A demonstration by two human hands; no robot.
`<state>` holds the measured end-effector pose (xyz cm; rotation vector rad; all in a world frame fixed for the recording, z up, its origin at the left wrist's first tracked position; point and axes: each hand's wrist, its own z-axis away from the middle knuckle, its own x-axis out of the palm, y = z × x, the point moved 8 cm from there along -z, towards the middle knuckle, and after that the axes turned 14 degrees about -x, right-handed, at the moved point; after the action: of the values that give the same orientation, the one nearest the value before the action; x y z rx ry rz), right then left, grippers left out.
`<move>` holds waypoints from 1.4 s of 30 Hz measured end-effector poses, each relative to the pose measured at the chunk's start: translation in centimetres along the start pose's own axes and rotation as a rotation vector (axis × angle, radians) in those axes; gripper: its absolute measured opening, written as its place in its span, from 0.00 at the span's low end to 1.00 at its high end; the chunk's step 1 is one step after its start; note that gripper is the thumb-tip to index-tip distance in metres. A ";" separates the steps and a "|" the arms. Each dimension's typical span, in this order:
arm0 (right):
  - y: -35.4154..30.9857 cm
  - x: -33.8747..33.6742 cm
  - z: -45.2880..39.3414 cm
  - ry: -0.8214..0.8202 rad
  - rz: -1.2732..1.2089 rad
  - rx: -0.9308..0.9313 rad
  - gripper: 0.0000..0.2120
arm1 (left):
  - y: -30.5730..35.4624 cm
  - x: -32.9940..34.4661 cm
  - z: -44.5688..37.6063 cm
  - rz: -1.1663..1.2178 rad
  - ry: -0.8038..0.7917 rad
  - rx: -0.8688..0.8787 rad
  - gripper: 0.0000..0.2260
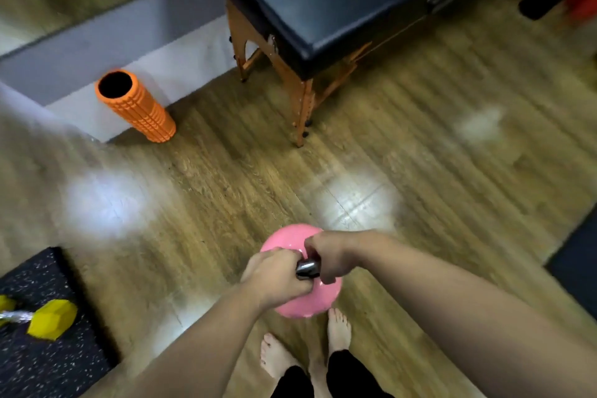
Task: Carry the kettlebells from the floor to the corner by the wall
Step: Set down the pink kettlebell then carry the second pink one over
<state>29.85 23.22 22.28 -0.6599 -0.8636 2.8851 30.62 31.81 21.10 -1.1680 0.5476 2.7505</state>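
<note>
Both hands, left hand (274,275) and right hand (329,255), grip closed around the pink kettlebell's (290,239) metal handle (307,268) above the near wooden floor (420,171).

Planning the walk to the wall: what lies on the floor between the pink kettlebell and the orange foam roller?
Nothing: in the head view only bare wood floor with light glare separates the pink kettlebell from the orange foam roller. The massage table stands off to the right.
</note>
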 end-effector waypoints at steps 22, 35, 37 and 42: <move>13.9 -18.4 40.4 0.547 -0.301 0.177 0.12 | 43.3 -24.7 2.2 -0.363 0.301 0.643 0.11; 41.6 -24.4 55.5 0.680 -0.409 0.383 0.06 | 74.8 -23.6 -11.6 -0.586 0.130 0.948 0.14; 46.2 -24.9 58.5 0.725 -0.427 0.410 0.06 | 80.8 -23.1 -12.9 -0.656 0.123 1.018 0.16; 58.2 -26.5 66.6 0.822 -0.475 0.469 0.08 | 95.3 -22.4 -17.1 -0.750 0.117 1.142 0.14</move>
<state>29.89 -64.39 51.29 -1.2208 -0.1764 1.9771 35.75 -62.11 53.33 -0.9036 1.1523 1.3426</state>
